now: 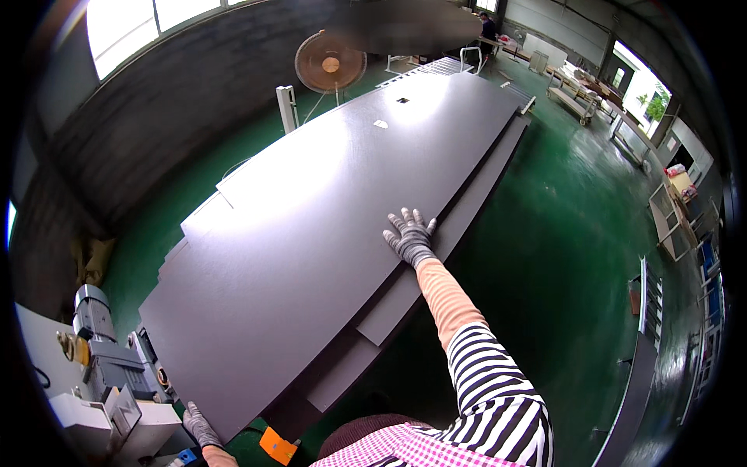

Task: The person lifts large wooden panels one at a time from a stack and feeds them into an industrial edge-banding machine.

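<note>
Lying between 2 hands, dark panel (311, 233): right hand (410, 236) flat, left hand (201, 425) gripping corner.

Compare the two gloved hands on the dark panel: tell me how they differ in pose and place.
The right hand lies flat with fingers spread at the right long edge of the top dark panel, arm stretched far out; the left hand sits close to the body at the panel's near corner, only partly in view. The right forearm shows a peach sleeve; the left arm is mostly cut off. Both wear grey knit gloves.
</note>
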Demonstrator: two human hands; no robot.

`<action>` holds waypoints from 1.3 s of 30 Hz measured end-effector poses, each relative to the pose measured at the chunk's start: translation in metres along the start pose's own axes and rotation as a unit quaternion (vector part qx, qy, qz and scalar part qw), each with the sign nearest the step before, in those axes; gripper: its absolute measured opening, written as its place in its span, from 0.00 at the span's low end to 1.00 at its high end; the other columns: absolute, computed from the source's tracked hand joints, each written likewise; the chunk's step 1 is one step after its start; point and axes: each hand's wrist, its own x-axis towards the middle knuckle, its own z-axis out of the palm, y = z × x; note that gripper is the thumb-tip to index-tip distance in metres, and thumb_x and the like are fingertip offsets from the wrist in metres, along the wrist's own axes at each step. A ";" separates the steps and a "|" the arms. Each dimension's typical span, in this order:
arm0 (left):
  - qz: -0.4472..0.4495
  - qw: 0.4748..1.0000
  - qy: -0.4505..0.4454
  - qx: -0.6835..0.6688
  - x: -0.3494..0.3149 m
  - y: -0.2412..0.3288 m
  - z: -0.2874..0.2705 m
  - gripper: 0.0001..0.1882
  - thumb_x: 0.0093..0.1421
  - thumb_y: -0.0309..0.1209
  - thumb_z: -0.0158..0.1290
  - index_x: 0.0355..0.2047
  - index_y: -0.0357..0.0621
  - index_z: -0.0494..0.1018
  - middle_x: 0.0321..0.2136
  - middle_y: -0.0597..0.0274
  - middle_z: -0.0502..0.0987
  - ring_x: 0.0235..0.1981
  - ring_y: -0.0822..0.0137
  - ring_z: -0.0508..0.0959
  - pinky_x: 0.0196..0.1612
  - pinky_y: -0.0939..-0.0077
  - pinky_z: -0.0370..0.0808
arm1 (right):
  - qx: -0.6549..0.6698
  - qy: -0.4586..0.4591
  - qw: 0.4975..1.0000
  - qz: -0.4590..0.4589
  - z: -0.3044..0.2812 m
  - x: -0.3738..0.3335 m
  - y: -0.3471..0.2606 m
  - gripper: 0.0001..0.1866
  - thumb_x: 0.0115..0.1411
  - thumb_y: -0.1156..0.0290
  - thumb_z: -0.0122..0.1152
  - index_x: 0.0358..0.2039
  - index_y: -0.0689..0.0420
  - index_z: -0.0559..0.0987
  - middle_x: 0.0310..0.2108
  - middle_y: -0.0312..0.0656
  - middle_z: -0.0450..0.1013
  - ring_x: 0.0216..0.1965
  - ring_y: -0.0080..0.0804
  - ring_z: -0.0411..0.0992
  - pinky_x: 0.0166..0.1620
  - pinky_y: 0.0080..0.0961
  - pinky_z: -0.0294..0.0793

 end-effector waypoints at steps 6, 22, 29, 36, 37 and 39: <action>-0.049 0.999 -0.024 0.003 -0.012 0.021 0.048 0.24 0.63 0.42 0.44 0.47 0.30 0.66 0.37 0.53 0.74 0.32 0.64 0.74 0.37 0.73 0.73 | 0.048 -0.009 0.998 0.043 0.000 0.056 0.030 0.30 0.57 0.41 0.41 0.60 0.31 0.57 0.65 0.31 0.44 0.67 0.36 0.37 0.62 0.58 0.35; -0.029 0.991 -0.053 -0.123 -0.039 0.063 0.098 0.22 0.64 0.40 0.39 0.47 0.32 0.66 0.42 0.53 0.72 0.41 0.62 0.73 0.45 0.70 0.70 | 0.017 -0.005 1.000 0.013 0.033 0.106 0.031 0.31 0.56 0.38 0.38 0.59 0.31 0.59 0.66 0.32 0.43 0.67 0.37 0.36 0.61 0.63 0.34; 0.050 0.991 0.079 0.095 -0.038 0.076 0.105 0.22 0.59 0.43 0.46 0.40 0.34 0.72 0.33 0.51 0.76 0.34 0.60 0.74 0.41 0.66 0.69 | 0.071 0.225 0.957 -0.169 0.062 0.149 0.059 0.26 0.52 0.48 0.56 0.50 0.45 0.73 0.53 0.51 0.64 0.55 0.47 0.58 0.57 0.42 0.57; -0.074 0.979 0.134 0.133 -0.054 0.067 0.084 0.27 0.58 0.47 0.45 0.48 0.36 0.68 0.46 0.44 0.71 0.48 0.49 0.70 0.51 0.63 0.66 | 0.006 0.042 0.998 -0.041 0.040 0.135 0.001 0.30 0.58 0.39 0.38 0.60 0.33 0.59 0.64 0.42 0.47 0.64 0.47 0.44 0.61 0.48 0.49; -0.081 0.968 0.156 0.179 -0.054 0.061 0.084 0.29 0.58 0.48 0.45 0.50 0.36 0.66 0.48 0.43 0.69 0.51 0.49 0.68 0.53 0.63 0.64 | 0.008 0.040 0.999 -0.034 0.045 0.136 0.003 0.30 0.59 0.39 0.37 0.60 0.34 0.59 0.64 0.42 0.47 0.64 0.49 0.44 0.61 0.48 0.48; -0.104 0.975 0.119 0.153 -0.054 0.069 0.090 0.32 0.58 0.50 0.44 0.53 0.35 0.63 0.52 0.42 0.66 0.54 0.49 0.65 0.56 0.63 0.61 | 0.010 0.050 0.999 -0.015 0.066 0.151 0.032 0.30 0.60 0.40 0.34 0.61 0.34 0.57 0.65 0.46 0.44 0.64 0.52 0.43 0.62 0.44 0.47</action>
